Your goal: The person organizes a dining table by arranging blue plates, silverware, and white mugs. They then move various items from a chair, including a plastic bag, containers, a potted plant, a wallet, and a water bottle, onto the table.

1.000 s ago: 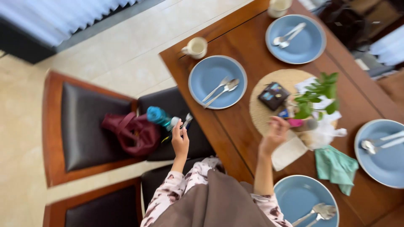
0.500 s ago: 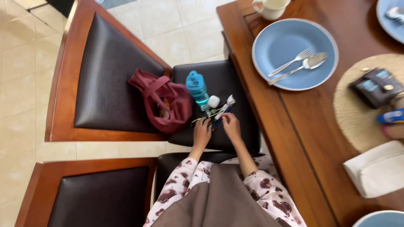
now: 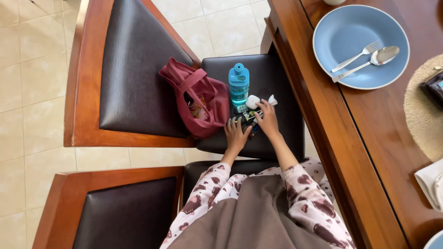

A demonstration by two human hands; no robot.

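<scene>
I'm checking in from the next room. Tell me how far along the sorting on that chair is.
Looks done: the teal bottle stands on the chair seat beside the open maroon bag. In hand: the left hand and right hand rest on a cluster of small items, including a white one. Left, seemingly: those small items lie loose outside the bag.

dark glossy leather chair seat (image 3: 277, 87) | on it: soft maroon cloth bag (image 3: 203, 99) | smooth turquoise plastic bottle (image 3: 239, 85) | beside it: polished brown wooden table (image 3: 323, 115)
</scene>
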